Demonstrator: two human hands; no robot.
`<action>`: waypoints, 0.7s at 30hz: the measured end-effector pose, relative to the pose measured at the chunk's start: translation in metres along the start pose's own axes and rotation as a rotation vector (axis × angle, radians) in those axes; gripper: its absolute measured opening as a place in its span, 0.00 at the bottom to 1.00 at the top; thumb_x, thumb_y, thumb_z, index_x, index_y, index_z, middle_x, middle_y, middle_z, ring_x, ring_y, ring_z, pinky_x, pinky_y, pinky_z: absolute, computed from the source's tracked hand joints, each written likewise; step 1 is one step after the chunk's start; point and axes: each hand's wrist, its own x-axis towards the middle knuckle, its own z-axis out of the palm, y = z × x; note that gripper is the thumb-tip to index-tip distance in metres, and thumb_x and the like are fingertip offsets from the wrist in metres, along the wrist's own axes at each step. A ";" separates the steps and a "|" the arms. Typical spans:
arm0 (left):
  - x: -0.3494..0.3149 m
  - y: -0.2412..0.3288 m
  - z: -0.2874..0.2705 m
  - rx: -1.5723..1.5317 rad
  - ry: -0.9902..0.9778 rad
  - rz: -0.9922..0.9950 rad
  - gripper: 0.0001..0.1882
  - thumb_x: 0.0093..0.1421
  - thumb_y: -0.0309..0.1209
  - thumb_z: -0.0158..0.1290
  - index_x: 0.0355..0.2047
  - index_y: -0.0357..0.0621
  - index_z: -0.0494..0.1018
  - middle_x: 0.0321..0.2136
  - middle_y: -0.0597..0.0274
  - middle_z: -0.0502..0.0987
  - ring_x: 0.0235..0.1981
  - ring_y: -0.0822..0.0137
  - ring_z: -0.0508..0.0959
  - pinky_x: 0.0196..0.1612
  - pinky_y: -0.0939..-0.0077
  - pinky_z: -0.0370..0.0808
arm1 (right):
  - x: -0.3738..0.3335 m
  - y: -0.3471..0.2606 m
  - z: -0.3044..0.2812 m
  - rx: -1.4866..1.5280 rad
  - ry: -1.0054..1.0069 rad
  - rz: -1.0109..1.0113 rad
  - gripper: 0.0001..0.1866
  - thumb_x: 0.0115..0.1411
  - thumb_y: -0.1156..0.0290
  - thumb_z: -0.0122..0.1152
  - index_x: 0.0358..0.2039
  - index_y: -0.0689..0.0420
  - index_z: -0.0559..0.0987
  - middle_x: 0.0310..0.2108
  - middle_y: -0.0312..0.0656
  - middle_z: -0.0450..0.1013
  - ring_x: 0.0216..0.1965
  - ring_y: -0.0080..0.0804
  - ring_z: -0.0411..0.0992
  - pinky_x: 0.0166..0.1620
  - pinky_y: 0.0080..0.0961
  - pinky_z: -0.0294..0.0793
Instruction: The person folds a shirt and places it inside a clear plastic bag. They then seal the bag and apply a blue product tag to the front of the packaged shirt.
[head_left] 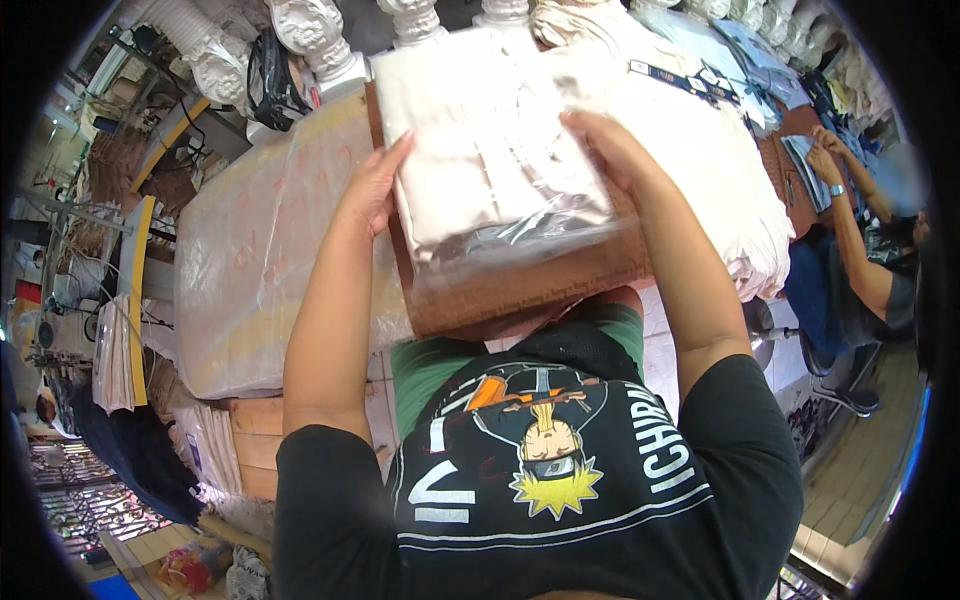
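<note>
A folded cream garment in a clear plastic bag [495, 165] lies in front of me, above a brown flat board or box [530, 297] with a printed edge. My left hand [380, 188] grips the bag's left side, thumb on top, the other fingers mostly hidden. On the opposite side my right hand [605, 145] holds the bag's right edge, its fingers partly hidden. Loose, shiny plastic [540, 232] hangs past the garment's near end.
To the left stands a large plastic-wrapped block [275, 240]. A pile of cream garments [690, 170] with dark tags [685, 82] spreads to the right. White balusters [315, 40] and a black bag [275, 85] are behind. At far right, a person's hands [825, 155] handle light-blue cloth.
</note>
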 end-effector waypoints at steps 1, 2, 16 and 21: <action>0.010 -0.027 -0.010 0.049 0.039 -0.087 0.29 0.58 0.41 0.58 0.53 0.35 0.64 0.44 0.58 0.75 0.47 0.66 0.74 0.47 0.67 0.73 | 0.007 0.020 -0.005 -0.039 -0.003 0.119 0.22 0.60 0.57 0.55 0.48 0.59 0.73 0.36 0.41 0.74 0.38 0.25 0.73 0.40 0.22 0.73; 0.013 -0.041 -0.011 0.094 0.078 -0.175 0.29 0.58 0.41 0.58 0.53 0.36 0.64 0.43 0.59 0.75 0.46 0.66 0.74 0.47 0.67 0.73 | -0.003 0.027 -0.001 -0.125 -0.021 0.232 0.24 0.60 0.56 0.56 0.50 0.59 0.72 0.36 0.40 0.74 0.37 0.24 0.73 0.37 0.21 0.73; -0.081 -0.060 0.052 0.680 0.241 0.574 0.19 0.56 0.27 0.55 0.49 0.39 0.70 0.48 0.50 0.73 0.49 0.58 0.73 0.50 0.69 0.70 | -0.092 0.051 0.026 -0.912 0.190 -0.557 0.28 0.50 0.66 0.65 0.52 0.57 0.71 0.41 0.46 0.72 0.44 0.40 0.70 0.48 0.32 0.70; -0.107 -0.095 0.083 0.766 -0.089 0.572 0.11 0.57 0.28 0.55 0.41 0.42 0.76 0.39 0.56 0.78 0.43 0.62 0.77 0.50 0.70 0.70 | -0.099 0.072 0.058 -1.112 0.215 -0.845 0.26 0.47 0.69 0.64 0.49 0.55 0.72 0.48 0.46 0.68 0.52 0.43 0.65 0.54 0.36 0.64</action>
